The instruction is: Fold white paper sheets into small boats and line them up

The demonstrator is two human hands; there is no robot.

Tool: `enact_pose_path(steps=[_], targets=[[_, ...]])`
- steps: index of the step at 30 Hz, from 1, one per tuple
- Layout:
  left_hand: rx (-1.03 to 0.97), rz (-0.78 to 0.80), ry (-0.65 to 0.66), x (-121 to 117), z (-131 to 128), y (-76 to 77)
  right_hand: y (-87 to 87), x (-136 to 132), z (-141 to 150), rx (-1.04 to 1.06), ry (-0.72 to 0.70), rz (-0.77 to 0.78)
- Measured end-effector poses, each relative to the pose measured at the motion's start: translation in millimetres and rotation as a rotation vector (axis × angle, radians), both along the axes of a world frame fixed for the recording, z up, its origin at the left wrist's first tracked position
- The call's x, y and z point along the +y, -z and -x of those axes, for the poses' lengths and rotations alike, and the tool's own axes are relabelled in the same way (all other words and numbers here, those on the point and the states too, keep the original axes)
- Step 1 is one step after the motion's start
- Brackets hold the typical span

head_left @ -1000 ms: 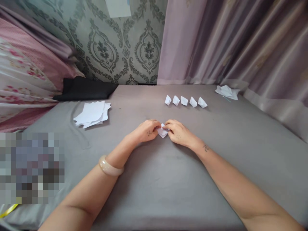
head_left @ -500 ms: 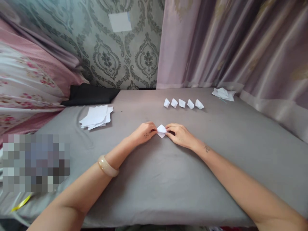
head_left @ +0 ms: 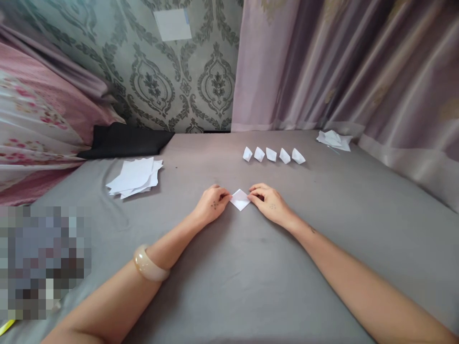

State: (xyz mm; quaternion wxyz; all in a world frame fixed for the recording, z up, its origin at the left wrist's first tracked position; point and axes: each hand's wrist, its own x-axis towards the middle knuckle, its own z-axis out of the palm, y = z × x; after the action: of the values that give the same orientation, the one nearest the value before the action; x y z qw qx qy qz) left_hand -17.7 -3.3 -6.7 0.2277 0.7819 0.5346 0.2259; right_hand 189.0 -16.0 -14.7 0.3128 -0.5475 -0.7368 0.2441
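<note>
A small folded piece of white paper point(head_left: 240, 200), diamond-shaped, is held between my two hands above the middle of the grey cloth. My left hand point(head_left: 213, 204) pinches its left corner between thumb and fingers. At the right corner, my right hand point(head_left: 268, 201) pinches it the same way. Beyond the hands stands a row of several small folded paper shapes point(head_left: 271, 154). To the left lies a loose stack of white paper sheets point(head_left: 134, 176).
A grey cloth point(head_left: 229, 286) covers the work surface. Paper pieces point(head_left: 333, 139) lie at the far right, by the curtain point(head_left: 304, 67). A black cloth point(head_left: 129, 140) rests at the back left. Something blurred out point(head_left: 43, 258) is at the left edge.
The paper between my hands has gone from partly opened to a flatter diamond. My hands have spread slightly apart. The view has shifted a little.
</note>
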Motion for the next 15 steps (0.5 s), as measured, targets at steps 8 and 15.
enact_pose_path(steps=[8,15], targets=[[-0.024,0.048,-0.079,3.2,-4.8,0.1,0.2,-1.9,5.9,-0.003,0.103,0.042],[-0.035,0.051,-0.090,4.7,-4.2,2.5,-2.8,-3.3,9.0,-0.008,0.158,0.047]])
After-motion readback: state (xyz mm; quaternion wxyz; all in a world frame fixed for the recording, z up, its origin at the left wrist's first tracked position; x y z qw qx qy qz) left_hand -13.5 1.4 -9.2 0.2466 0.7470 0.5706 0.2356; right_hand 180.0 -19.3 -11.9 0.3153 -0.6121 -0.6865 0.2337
